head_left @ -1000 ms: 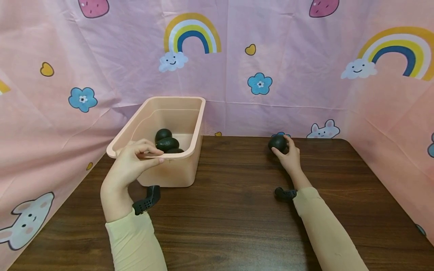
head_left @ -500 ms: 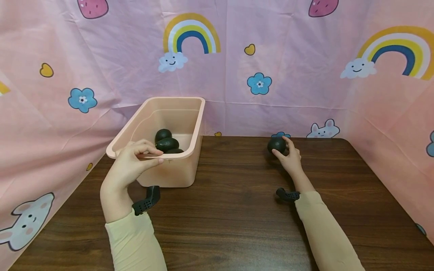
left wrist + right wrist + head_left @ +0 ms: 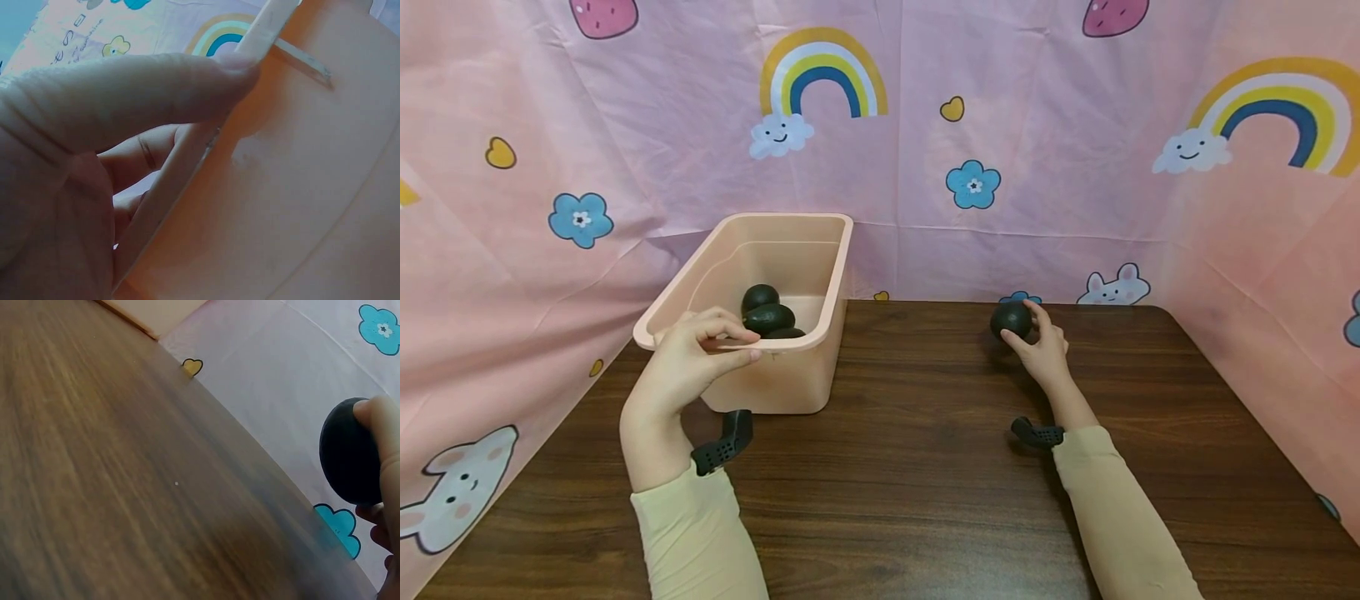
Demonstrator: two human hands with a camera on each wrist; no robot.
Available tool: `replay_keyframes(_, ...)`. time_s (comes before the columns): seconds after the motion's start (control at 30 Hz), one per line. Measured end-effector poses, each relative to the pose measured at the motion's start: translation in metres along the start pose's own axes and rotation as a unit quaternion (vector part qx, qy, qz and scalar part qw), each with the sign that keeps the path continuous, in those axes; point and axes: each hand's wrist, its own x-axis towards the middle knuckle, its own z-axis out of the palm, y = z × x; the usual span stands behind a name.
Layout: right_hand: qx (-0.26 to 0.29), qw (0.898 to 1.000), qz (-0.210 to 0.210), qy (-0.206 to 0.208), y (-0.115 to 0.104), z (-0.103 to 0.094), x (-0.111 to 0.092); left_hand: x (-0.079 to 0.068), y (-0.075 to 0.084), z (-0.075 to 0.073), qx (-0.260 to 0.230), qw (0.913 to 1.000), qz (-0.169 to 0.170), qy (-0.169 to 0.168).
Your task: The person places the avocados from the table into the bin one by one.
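My left hand [image 3: 688, 358] pinches the near rim of a peach plastic bin [image 3: 842, 275], thumb outside and fingers over the top. The left wrist view shows the thumb [image 3: 156, 87] lying across that rim. Inside the bin lie several dark green avocados [image 3: 769, 318], the nearest partly hidden by the rim. Toward the back of the table, my right hand [image 3: 1045, 352] grips another dark avocado [image 3: 1011, 320] between thumb and fingers. In the right wrist view this avocado [image 3: 349, 453] shows against the cloth, its right side covered by the hand.
The bin stands at the back left of a dark wooden table [image 3: 910, 467]. Patterned pink cloth [image 3: 1060, 167] hangs along the back and both sides. Each wrist carries a black band, such as the right band [image 3: 1036, 433].
The right hand and its avocado have shifted very slightly left, and the right forearm has turned a little. The left hand keeps its hold on the rim.
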Motion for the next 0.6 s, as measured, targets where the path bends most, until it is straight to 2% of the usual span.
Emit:
replay_keyframes(0.2, -0.011, 1.000, -0.020, 0.007, -0.003, -0.001, 0.000, 0.000, 0.002, 0.000, 0.000, 1.0000, -0.006, 0.001)
replay_keyframes(0.6, -0.009, 0.999, -0.033, 0.018, -0.012, -0.004, -0.003, -0.001, 0.000, 0.001, 0.000, 1.0000, -0.007, 0.004)
